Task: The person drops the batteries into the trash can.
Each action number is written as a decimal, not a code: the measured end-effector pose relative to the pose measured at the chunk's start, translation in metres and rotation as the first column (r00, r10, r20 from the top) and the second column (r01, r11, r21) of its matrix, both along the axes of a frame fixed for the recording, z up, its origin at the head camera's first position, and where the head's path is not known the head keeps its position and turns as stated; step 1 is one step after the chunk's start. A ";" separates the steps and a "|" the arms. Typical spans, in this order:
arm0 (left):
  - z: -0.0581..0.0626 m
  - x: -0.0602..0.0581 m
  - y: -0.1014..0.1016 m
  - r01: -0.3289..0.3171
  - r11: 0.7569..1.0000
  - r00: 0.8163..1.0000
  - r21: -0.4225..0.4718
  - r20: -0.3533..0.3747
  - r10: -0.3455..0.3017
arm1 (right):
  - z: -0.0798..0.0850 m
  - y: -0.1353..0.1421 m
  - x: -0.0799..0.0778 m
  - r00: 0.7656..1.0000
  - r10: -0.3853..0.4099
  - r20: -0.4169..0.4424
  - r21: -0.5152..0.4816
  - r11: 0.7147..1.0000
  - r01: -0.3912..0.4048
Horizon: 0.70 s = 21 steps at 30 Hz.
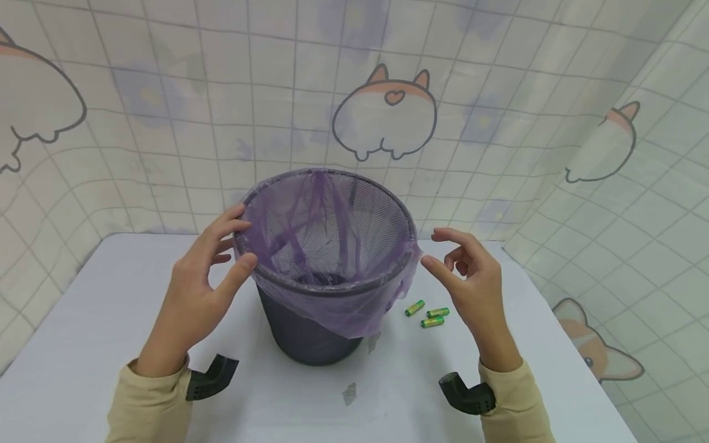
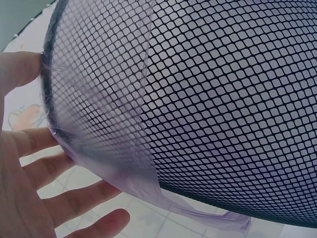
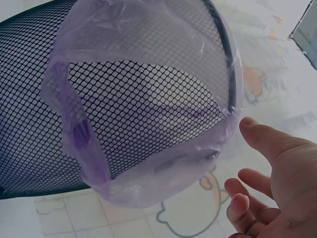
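A dark mesh trash can [image 1: 310,332] stands upright on the white table, its mouth tilted towards me. A thin purple trash bag [image 1: 354,314] lines it and folds over the rim, hanging lower on the front and right. At the left of the rim, my left hand [image 1: 202,283] touches it with thumb and fingertips; the fingers [image 2: 74,198] are spread and fairly straight. My right hand [image 1: 468,277] hovers just right of the rim, thumb and index finger apart, the other fingers loosely bent. In the right wrist view, a small gap separates its thumb from the bag [image 3: 133,193].
Several green batteries [image 1: 432,322] lie on the white table [image 1: 277,412], right of the can. Two grey marks [image 1: 349,394] show on the tabletop near its front. A patterned curtain [image 1: 498,74] hangs behind and along the sides.
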<state>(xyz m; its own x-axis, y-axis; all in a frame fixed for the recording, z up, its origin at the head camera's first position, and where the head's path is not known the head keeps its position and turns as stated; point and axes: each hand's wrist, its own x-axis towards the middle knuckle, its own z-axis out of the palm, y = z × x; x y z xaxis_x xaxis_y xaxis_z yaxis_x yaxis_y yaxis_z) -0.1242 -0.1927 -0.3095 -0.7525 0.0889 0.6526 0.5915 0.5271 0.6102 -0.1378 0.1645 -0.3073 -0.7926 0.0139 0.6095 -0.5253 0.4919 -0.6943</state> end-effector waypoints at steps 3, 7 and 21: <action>0.000 0.000 -0.001 -0.003 1.000 1.000 0.000 -0.002 0.003 | -0.002 0.003 0.001 1.000 -0.010 0.005 0.007 1.000 0.010; -0.001 0.000 -0.001 -0.007 1.000 1.000 -0.004 -0.001 0.007 | -0.006 0.007 0.003 0.999 -0.033 0.020 0.014 0.999 0.032; 0.000 0.000 0.000 -0.010 1.000 1.000 -0.008 0.010 0.010 | -0.018 0.025 0.007 0.993 -0.084 0.079 0.009 0.996 0.084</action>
